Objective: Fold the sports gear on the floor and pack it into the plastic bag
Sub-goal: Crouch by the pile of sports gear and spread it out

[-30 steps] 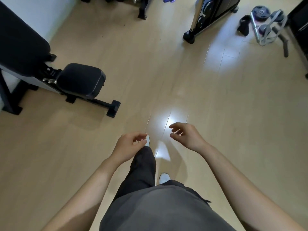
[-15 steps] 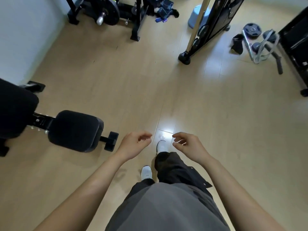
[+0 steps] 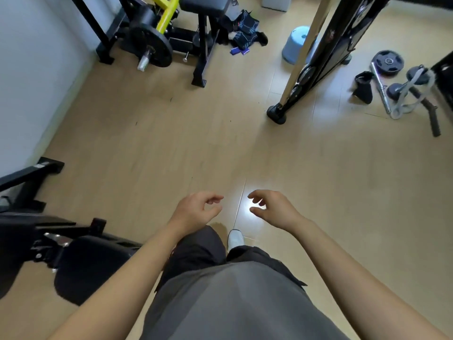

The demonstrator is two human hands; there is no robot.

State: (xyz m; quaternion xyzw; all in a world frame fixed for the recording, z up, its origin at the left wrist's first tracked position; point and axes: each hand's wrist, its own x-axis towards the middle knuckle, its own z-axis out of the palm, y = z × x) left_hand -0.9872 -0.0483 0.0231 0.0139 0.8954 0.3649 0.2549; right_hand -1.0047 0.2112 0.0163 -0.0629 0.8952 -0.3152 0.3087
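Left hand: our left hand (image 3: 196,209) hangs low in front of us, fingers loosely curled and thumb near the forefinger, holding nothing.
Right hand: our right hand (image 3: 274,208) is just beside it and apart from it. Its fingers are bent the same slack way, and it holds nothing.
Feet: we count one white shoe (image 3: 235,238), only its toe showing. The other foot is hidden under our dark trouser leg.
Bench: one black padded bench (image 3: 93,263) is near left, cut off by the picture's left edge.
Sports gear: the sports gear (image 3: 247,30) lies far from us on the wooden floor (image 3: 171,143), a dark heap with blue pattern beside the foot of the weight machine. Part of it is hidden behind a black upright, and we cannot tell how many pieces it holds. Two small blue strips (image 3: 239,51) lie just on its near side.
Weight machine: the weight machine (image 3: 171,25) is far left, black with a yellow bar and cut off at the top. We count one plate (image 3: 150,45) on it.
Stool: one pale blue stool (image 3: 297,45) is half hidden behind a slanted pole (image 3: 304,52).
Far right: we see one floor plate (image 3: 389,62), one black fabric piece (image 3: 364,85), and a tangle of metal handles (image 3: 404,99) too jumbled to count.
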